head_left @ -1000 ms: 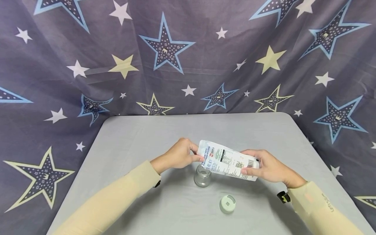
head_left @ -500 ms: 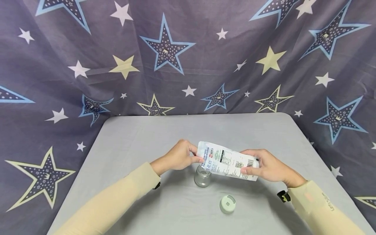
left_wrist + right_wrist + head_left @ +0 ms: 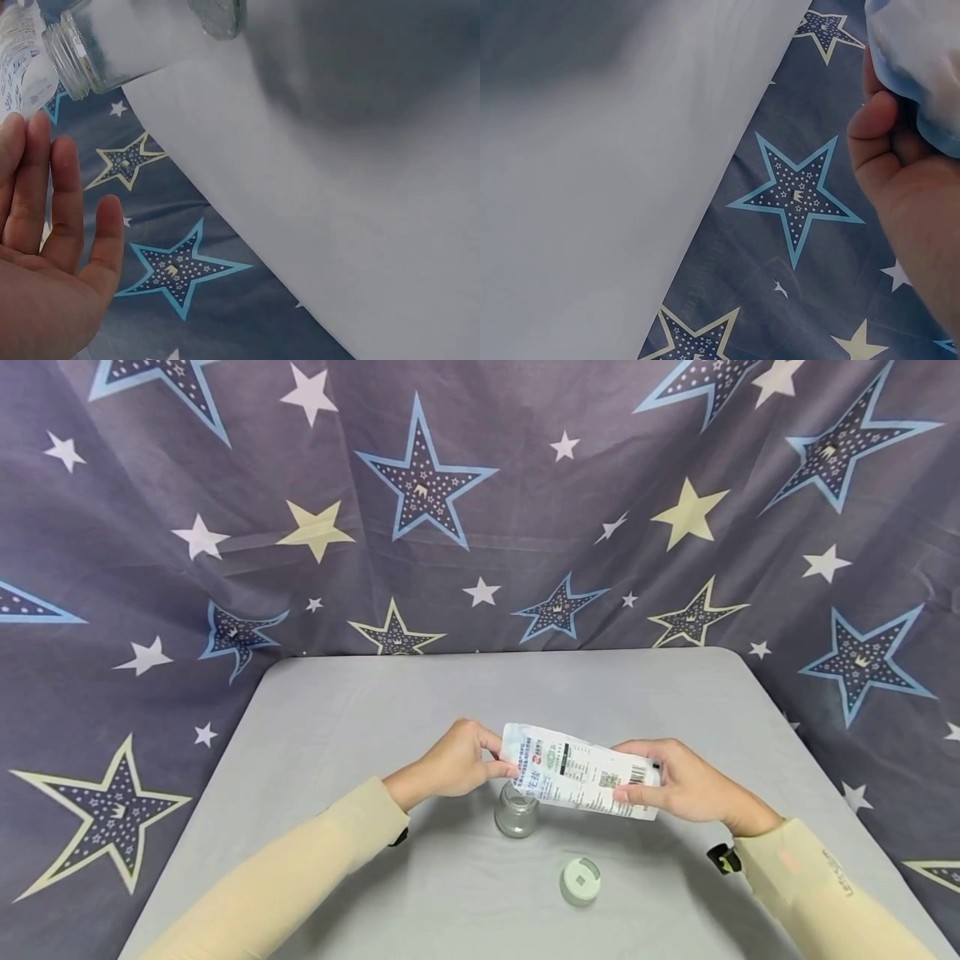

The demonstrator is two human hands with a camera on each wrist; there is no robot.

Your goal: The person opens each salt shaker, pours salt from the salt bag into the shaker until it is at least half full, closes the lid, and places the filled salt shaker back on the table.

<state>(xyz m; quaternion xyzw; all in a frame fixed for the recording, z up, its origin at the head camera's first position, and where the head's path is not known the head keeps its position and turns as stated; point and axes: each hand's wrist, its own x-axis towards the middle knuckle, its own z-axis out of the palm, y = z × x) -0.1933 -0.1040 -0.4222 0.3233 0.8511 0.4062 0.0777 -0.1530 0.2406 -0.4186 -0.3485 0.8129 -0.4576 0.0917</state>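
Note:
A white plastic bag printed with blue and black text (image 3: 581, 770) tilts over a clear glass jar (image 3: 516, 817), its left end the lower. My left hand (image 3: 467, 760) pinches the bag's left end between thumb and finger, right above the jar's mouth. In the left wrist view the bag's end (image 3: 26, 71) meets the threaded mouth of the jar (image 3: 127, 45); the other fingers stick out loosely. My right hand (image 3: 686, 783) grips the bag's right end, thumb on the printed face. The right wrist view shows the bag's underside (image 3: 922, 56), with pale contents inside.
A pale green round lid (image 3: 581, 881) lies on the grey-covered table (image 3: 375, 710), nearer to me and right of the jar. A dark star-patterned curtain (image 3: 480, 552) surrounds the table's far edge and sides.
The bag's left end has dipped slightly, along with my left hand. Jar, lid and right hand are practically where they were.

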